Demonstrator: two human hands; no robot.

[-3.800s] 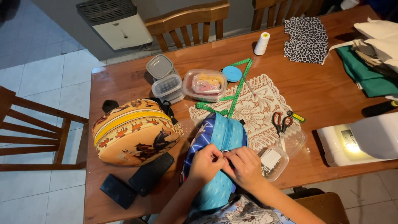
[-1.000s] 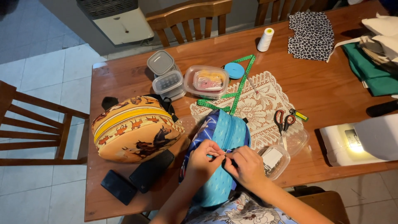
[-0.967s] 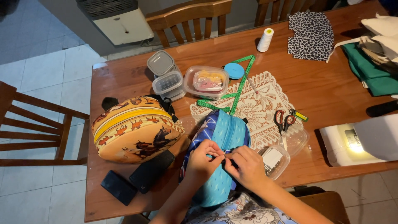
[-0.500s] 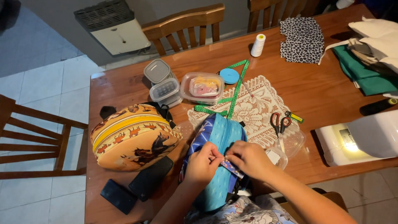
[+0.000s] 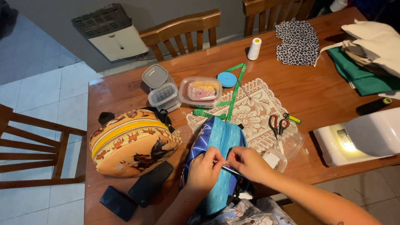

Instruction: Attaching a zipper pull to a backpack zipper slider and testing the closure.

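Blue backpack [image 5: 218, 160] lies just beside the lace doily [image 5: 254, 112]. Left hand [image 5: 205, 168] and right hand [image 5: 246, 161] both pinch its zipper seam (needle unclear). Fabric could slip; grip looks slight.

Table [image 5: 316, 89]: backpack [image 5: 218, 141] at near edge, partly on doily [image 5: 254, 110]; round bag [image 5: 131, 141] left; scissors [image 5: 278, 124] right (on doily); containers [image 5: 183, 87] behind; apparently a sewing machine [image 5: 366, 135] far right.

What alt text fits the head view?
Two bare hands, left hand and right hand, pinch the zipper area of a blue fabric pouch on a brown wooden table. An orange horse-print bag, red-handled scissors and a white sewing machine sit nearby.
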